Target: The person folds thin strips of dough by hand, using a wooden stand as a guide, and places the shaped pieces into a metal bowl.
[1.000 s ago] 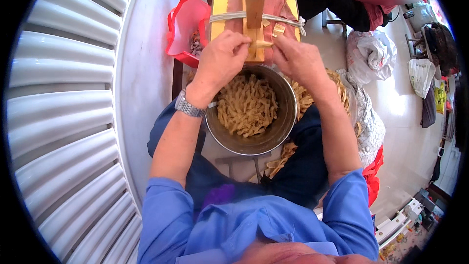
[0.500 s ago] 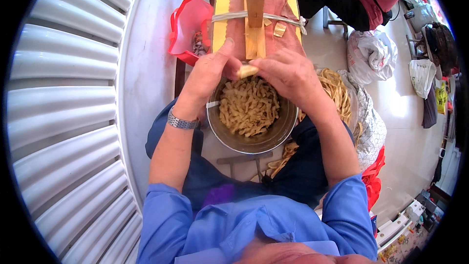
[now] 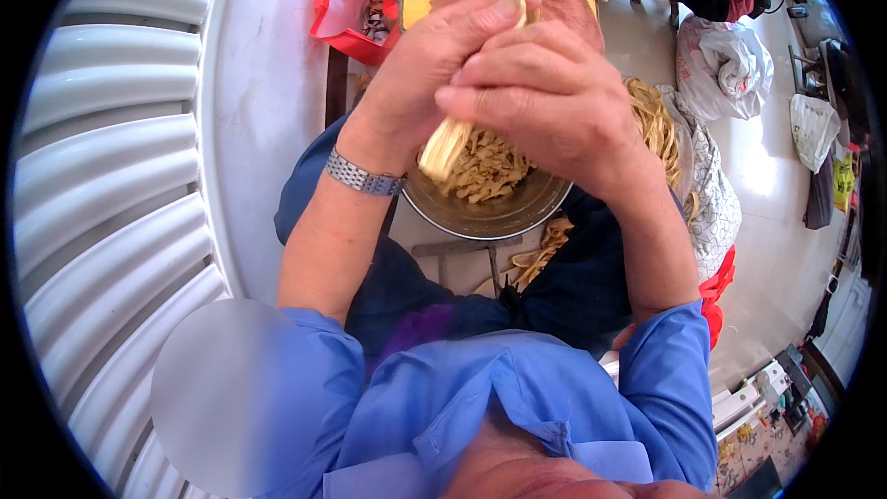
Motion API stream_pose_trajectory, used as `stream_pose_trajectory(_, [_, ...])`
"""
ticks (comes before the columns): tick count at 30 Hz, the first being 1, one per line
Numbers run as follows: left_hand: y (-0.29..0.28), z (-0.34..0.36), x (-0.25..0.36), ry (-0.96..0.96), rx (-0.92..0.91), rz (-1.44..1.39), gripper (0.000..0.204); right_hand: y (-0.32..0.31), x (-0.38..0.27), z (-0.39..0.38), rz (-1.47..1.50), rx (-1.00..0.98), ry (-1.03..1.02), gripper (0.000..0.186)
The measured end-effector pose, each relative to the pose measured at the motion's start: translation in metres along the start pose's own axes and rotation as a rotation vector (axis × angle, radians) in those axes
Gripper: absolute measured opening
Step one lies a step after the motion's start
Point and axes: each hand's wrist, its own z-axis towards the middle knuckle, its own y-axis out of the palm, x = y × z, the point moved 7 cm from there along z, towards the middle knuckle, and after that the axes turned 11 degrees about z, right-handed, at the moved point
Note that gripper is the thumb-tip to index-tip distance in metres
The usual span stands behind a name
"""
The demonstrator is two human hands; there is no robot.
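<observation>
Pale yellow, a layered strip (image 3: 445, 150) slants above the metal pot (image 3: 490, 219). From where I stand, I see the left hand (image 3: 411, 69) pinching its upper end, while the right hand (image 3: 559, 97) curls around its middle, the lower end poking out beneath. Tan pieces (image 3: 490, 168) lie heaped in the pot; beyond it, reddish cloth (image 3: 575, 9) covers part of the yellow board (image 3: 419, 0).
</observation>
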Motion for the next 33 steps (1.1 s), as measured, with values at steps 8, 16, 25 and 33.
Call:
stream_pose_trajectory(8, [-0.008,-0.003,-0.021,-0.077,0.049,-0.010,0.024,0.000,0.006,-0.004,0.338,0.009,0.183,0.026])
stream_pose_trajectory(16, [-0.011,-0.025,-0.025,-0.138,0.041,0.635,0.017,-0.001,0.029,-0.017,0.299,0.119,0.499,0.012])
stream_pose_trajectory(25, [-0.025,-0.037,-0.016,-0.084,0.018,0.868,0.016,0.021,0.066,-0.043,0.376,0.111,0.777,0.027])
stream_pose_trajectory(33, [-0.023,-0.053,0.023,0.351,0.326,1.355,0.026,0.050,0.075,-0.064,0.868,0.069,1.178,0.036])
